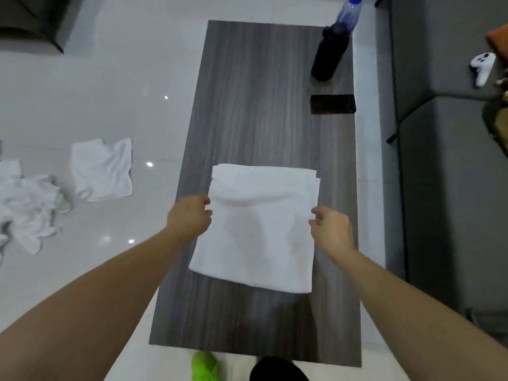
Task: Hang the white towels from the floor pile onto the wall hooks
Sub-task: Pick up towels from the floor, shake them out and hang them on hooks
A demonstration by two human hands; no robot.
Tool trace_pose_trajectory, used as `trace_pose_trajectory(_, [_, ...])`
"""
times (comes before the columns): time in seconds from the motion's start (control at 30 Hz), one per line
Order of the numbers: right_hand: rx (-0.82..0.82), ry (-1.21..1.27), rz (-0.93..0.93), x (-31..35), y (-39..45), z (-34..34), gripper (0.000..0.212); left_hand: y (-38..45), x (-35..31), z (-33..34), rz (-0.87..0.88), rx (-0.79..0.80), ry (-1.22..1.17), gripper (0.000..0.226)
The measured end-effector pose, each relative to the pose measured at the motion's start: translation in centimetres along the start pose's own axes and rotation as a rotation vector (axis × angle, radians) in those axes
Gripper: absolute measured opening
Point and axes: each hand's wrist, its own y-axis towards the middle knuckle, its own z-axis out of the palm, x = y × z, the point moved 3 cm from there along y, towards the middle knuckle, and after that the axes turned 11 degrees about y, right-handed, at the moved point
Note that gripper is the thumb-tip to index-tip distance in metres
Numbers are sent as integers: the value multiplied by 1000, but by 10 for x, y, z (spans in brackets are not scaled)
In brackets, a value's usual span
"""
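Observation:
A folded white towel (261, 226) lies flat on the dark wood-grain table (264, 111). My left hand (189, 215) pinches its left edge about halfway along. At the towel's right edge my right hand (332, 226) has curled fingers touching the cloth; a firm grip cannot be made out. On the white floor to the left lie a single white towel (101, 169) and a crumpled pile of white towels (27, 204). No wall hooks are in view.
A black bottle (328, 50), a blue-capped clear bottle (349, 12) and a black phone (332, 103) stand at the table's far right. A grey sofa (445, 133) with a white game controller (481, 67) runs along the right. A green shoe (204, 365) shows below the table.

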Motion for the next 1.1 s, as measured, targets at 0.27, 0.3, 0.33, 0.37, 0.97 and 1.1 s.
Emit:
trace_pose_trajectory(0.27, [438, -168, -99, -66, -66, 140, 29, -48, 20, 150, 189, 257, 173, 24])
trace_pose_trajectory(0.3, [457, -203, -144, -72, -72, 152, 28, -54, 22, 164, 233, 253, 208, 26])
trace_pose_trajectory(0.33, [456, -238, -194, -78, -77, 162, 25, -59, 23, 177, 274, 244, 245, 28])
trace_pose_trajectory(0.37, [447, -278, -239, -84, -80, 168, 21, -63, 24, 188, 306, 237, 284, 27])
trace_pose_trajectory(0.97, [153, -274, -376, -21, -92, 111, 30, -86, 21, 91, 356, -97, 262, 18])
trace_pose_trajectory(1.1, [24, -284, -497, 60, -105, 56, 28, -114, 23, -4, 328, -280, 164, 21])
